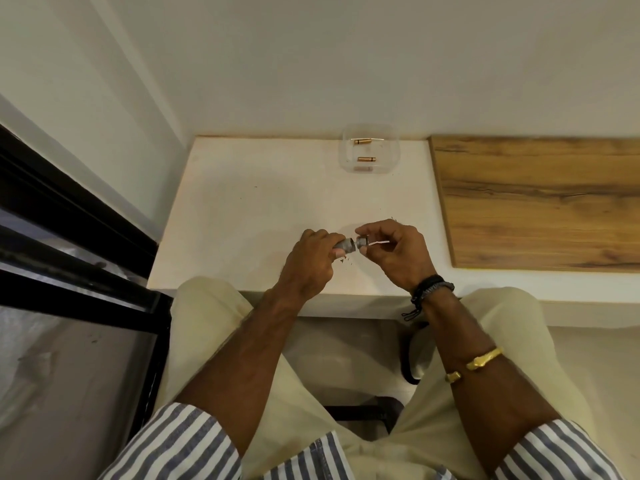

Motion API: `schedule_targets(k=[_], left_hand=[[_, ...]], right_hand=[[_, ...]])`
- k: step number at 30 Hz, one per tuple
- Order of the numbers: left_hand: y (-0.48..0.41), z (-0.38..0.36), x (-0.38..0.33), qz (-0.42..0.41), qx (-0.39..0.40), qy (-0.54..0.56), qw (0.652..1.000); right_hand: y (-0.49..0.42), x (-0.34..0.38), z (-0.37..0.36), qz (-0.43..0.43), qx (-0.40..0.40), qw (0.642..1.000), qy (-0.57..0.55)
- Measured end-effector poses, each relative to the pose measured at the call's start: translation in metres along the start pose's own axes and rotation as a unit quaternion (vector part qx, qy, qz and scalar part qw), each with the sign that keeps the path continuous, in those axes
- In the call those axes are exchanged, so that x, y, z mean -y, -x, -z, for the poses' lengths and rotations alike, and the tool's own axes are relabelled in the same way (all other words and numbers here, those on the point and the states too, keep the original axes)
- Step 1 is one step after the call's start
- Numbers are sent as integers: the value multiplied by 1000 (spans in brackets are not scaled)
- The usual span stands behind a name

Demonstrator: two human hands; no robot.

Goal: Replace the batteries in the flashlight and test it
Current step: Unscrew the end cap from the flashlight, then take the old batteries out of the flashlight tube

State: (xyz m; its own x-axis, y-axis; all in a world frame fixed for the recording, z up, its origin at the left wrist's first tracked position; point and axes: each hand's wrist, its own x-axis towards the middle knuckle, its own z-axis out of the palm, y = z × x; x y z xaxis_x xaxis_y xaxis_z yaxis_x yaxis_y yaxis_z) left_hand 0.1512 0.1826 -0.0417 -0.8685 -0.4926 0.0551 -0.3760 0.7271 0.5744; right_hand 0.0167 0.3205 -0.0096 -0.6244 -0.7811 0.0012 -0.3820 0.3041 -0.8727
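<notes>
The person is sitting at a white table (242, 209), working right over its near edge. The left hand (308, 265) is curling tight around the flashlight (343, 247), fingers fully wrapped so only the grey open end is poking out toward 3 o'clock. Most of the body is buried in the fist, so its length can't be told.

The right hand (398, 252) is pinching the small grey cap (361, 242) between thumb and the first fingers, with the other fingers loosely bent and not touching anything that shows. The cap is sitting just beside the open end of the flashlight, a thin gap showing between them, so they're lined up but apart. A thin white cord (377, 242) is trailing off the cap toward 3 o'clock, passing under the right fingers.

Up at 12 o'clock from the hands, well apart and by the wall, a clear plastic tray (393, 161) is holding two copper-and-black batteries (364, 159), one behind the other, both lying on their sides. Whether those are new or used, can't tell.

A wooden board (540, 202) is lying at roughly 2 o'clock. The right wrist is wearing dark bands (429, 289), and a gold bracelet (481, 362) is sitting further up that forearm.
</notes>
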Motion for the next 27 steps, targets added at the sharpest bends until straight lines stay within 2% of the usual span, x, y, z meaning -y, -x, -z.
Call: schedule_targets(k=[3, 7, 13, 27], left_hand=[[-1, 1, -1, 12, -20, 30, 999], [-1, 2, -5, 5, -40, 87, 995], [1, 2, -13, 4, -84, 181, 980], [2, -3, -8, 9, -66, 181, 981]], right_hand=[[-1, -6, 0, -44, -44, 996, -58], [-5, -19, 0, -101, -115, 985, -83], [-13, -41, -5, -123, -218, 968, -18], [-21, -65, -16, -142, -226, 959, 91]])
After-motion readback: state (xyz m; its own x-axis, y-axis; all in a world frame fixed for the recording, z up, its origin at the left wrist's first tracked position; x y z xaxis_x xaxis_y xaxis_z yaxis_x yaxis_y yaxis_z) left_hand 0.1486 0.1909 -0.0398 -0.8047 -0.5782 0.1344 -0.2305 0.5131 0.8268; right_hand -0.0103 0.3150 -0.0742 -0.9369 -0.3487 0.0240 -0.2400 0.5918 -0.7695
